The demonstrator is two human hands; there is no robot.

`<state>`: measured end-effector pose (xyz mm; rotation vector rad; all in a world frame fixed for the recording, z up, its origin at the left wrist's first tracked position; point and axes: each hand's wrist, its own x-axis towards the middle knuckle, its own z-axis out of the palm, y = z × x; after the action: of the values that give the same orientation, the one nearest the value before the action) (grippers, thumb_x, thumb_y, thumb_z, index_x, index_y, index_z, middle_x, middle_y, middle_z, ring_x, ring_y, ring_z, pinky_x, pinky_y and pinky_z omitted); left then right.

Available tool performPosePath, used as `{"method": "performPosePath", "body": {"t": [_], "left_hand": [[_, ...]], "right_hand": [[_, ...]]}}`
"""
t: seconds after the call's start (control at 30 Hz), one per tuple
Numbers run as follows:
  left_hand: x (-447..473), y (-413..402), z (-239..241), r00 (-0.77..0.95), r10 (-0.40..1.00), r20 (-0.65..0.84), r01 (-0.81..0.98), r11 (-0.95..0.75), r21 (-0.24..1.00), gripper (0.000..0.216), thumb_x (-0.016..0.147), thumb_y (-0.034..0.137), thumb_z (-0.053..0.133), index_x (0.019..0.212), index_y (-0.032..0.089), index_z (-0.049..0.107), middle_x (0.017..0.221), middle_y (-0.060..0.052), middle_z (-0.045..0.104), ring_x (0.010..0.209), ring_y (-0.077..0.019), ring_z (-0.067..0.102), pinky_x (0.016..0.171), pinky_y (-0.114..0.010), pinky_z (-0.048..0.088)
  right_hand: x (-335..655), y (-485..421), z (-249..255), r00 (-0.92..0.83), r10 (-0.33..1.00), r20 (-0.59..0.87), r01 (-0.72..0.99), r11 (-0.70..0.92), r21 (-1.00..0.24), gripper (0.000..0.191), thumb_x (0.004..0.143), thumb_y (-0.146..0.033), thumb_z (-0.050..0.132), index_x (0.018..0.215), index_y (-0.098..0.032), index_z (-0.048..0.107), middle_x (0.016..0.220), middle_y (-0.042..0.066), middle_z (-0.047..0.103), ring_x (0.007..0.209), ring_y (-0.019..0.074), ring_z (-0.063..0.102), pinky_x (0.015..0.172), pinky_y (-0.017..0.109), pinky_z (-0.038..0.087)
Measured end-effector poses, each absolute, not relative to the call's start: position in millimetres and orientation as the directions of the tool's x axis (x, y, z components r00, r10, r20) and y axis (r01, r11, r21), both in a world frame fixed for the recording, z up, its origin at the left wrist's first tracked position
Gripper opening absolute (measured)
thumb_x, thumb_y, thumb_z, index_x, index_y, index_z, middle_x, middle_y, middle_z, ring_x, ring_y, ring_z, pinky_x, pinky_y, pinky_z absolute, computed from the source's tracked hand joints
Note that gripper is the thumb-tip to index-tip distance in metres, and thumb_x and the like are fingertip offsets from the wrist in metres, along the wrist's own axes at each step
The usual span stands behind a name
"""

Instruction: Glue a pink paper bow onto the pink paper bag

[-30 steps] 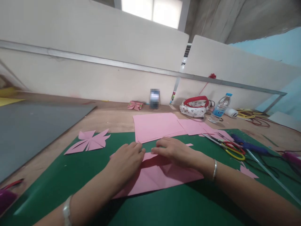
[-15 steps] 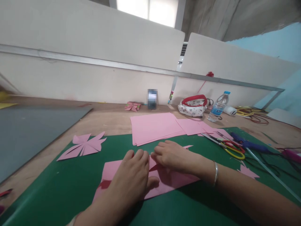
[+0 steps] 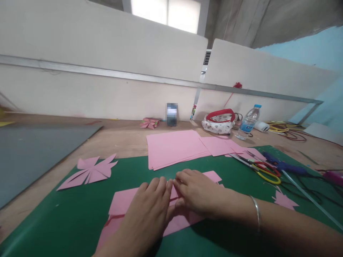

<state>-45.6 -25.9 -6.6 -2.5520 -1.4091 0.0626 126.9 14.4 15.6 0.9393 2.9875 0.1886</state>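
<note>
A sheet of pink paper (image 3: 122,202) lies in front of me with its far edge folded over toward me. My left hand (image 3: 151,201) is closed on the fold near its middle, fingers over the far edge and thumb on the near side. Right beside it my right hand (image 3: 197,192) grips the same fold, its fingertips almost touching the left ones. Both hands hide the middle of the sheet. A cut pink paper flower (image 3: 92,169) lies flat to the left, and a smaller pink cutout (image 3: 284,200) lies to the right.
Under the work is a green mat (image 3: 80,217). Beyond it lie a stack of pink sheets (image 3: 175,148), scissors (image 3: 266,172), a blue glue gun (image 3: 285,166), a fabric pouch (image 3: 218,125) and a water bottle (image 3: 248,123). A grey board (image 3: 40,153) covers the left side.
The paper's far edge is now folded over further toward me. My right hand has come down and closer to the left, and more of the folded flap shows at both ends.
</note>
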Motion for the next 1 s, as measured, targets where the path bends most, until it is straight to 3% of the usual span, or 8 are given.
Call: {"method": "performPosePath", "body": {"t": [0.23,0.37,0.57,0.83,1.0], "left_hand": [[-49,-29,-1,0.604,0.791,0.098,0.787,-0.572,-0.233,0.032,0.092,0.021,0.037,0.109,0.023,0.065,0.111,-0.009,0.065,0.099,-0.0289,0.054,0.08,-0.047,0.046],[-49,-28,-1,0.561,0.813,0.152,0.826,-0.538,-0.17,0.03,0.091,0.027,0.041,0.111,0.02,0.062,0.111,-0.009,0.064,0.096,-0.0257,0.054,0.081,-0.042,0.044],[-47,-20,-5,0.526,0.848,0.068,0.849,-0.519,-0.096,0.031,0.087,0.03,0.043,0.112,0.021,0.061,0.112,-0.008,0.065,0.092,-0.0271,0.055,0.073,-0.042,0.043],[-54,-24,-19,0.544,0.823,0.165,0.839,-0.526,-0.14,0.036,0.09,0.034,0.041,0.118,0.02,0.059,0.128,-0.009,0.059,0.107,-0.029,0.052,0.086,-0.042,0.041],[-49,-24,-14,0.519,0.849,0.097,0.848,-0.499,-0.177,0.035,0.089,0.031,0.039,0.113,0.018,0.062,0.117,-0.012,0.063,0.096,-0.0298,0.055,0.077,-0.045,0.045]], "right_hand": [[127,10,-16,-0.774,0.586,0.24,0.615,0.786,0.065,0.026,0.092,-0.034,0.051,0.102,-0.01,0.057,0.096,0.009,0.055,0.087,0.0236,0.045,0.077,0.039,0.042],[123,11,-19,-0.811,0.537,0.23,0.579,0.794,0.185,0.018,0.088,-0.028,0.052,0.09,-0.011,0.059,0.087,0.009,0.053,0.081,0.0244,0.043,0.066,0.039,0.039],[122,9,-15,-0.816,0.545,0.19,0.576,0.791,0.206,0.024,0.085,-0.035,0.053,0.085,-0.012,0.061,0.078,0.009,0.05,0.074,0.0242,0.041,0.062,0.039,0.037],[122,7,-19,-0.799,0.556,0.23,0.598,0.775,0.203,0.032,0.087,-0.032,0.049,0.105,-0.008,0.059,0.088,0.011,0.054,0.08,0.0256,0.042,0.068,0.041,0.038],[120,8,-16,-0.804,0.548,0.231,0.593,0.769,0.239,0.027,0.084,-0.035,0.055,0.092,-0.011,0.063,0.08,0.009,0.052,0.075,0.0241,0.042,0.06,0.038,0.039]]}}
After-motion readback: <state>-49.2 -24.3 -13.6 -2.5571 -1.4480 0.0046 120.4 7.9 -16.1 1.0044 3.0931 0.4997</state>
